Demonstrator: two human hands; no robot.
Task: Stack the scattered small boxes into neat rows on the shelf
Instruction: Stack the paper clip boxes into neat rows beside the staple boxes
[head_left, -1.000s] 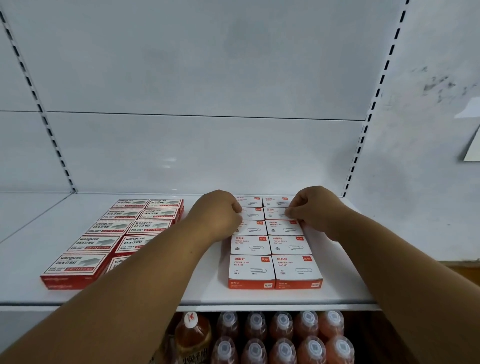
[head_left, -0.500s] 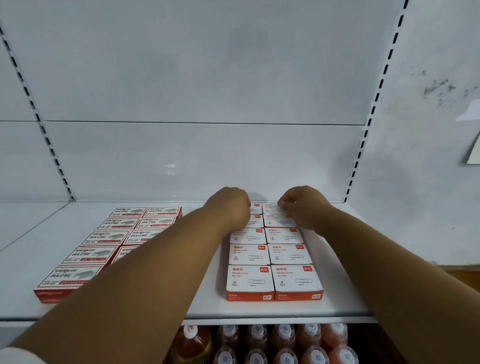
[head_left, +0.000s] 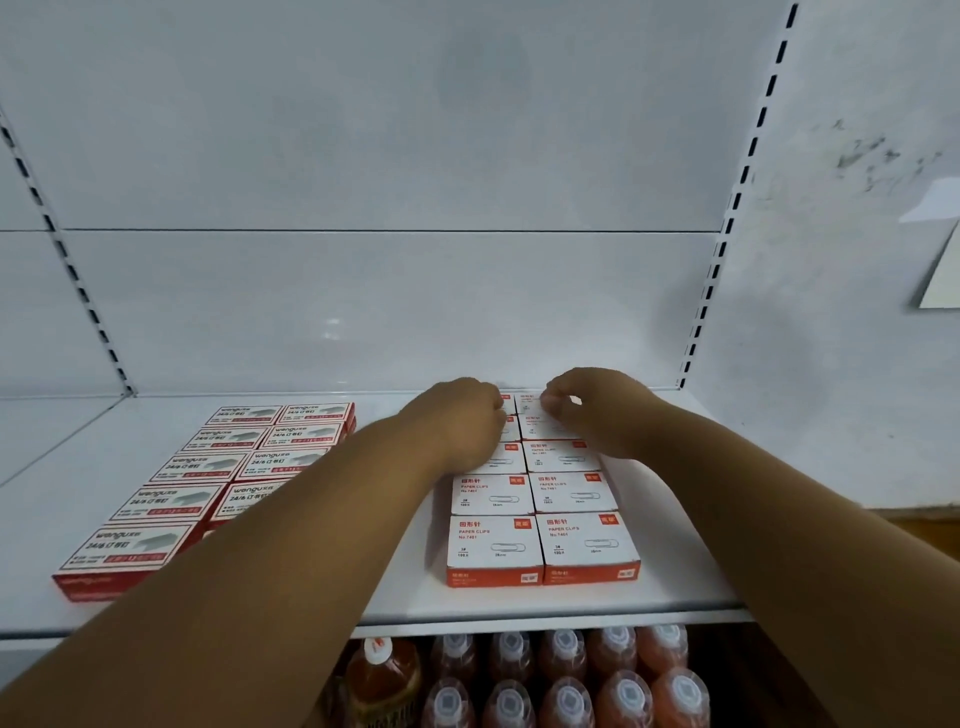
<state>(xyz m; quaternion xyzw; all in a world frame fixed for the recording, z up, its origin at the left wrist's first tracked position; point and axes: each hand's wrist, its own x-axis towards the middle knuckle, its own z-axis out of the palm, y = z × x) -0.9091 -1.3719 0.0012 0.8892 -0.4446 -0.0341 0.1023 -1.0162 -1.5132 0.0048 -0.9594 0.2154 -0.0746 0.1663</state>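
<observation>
Shelf (head_left: 675, 587) first: it sits higher in my view than a second ago, because my head has tipped down a little, and more of the bottles (head_left: 566, 680) on the level below now shows. Across that second both my hands have crept from the middle of the paper clip boxes (head_left: 540, 545) to the very back of the two rows, almost at the rear panel (head_left: 363, 312). That tells me the front and middle pairs are already squared, edge to edge, and only the last pair at the back is left to tidy.

My left hand (head_left: 460, 423) lies curled, knuckles up, over the rear of the left row; its fingertips are tucked under, so I cannot tell whether it pinches a box or only presses on one. My right hand (head_left: 589, 410) is curled over the rear of the right row, thumb and forefinger closed in a ring near the back box; it looks like a pinch on that box's edge, though the view there is too small to be sure.

Left of my forearm the staple boxes (head_left: 202, 499) stand in their own two rows, well apart from the paper clip ones, partly hidden by my arm.

Little stands in the way: only the rear panel close behind my knuckles, and my own hands covering the boxes I'm aligning.
</observation>
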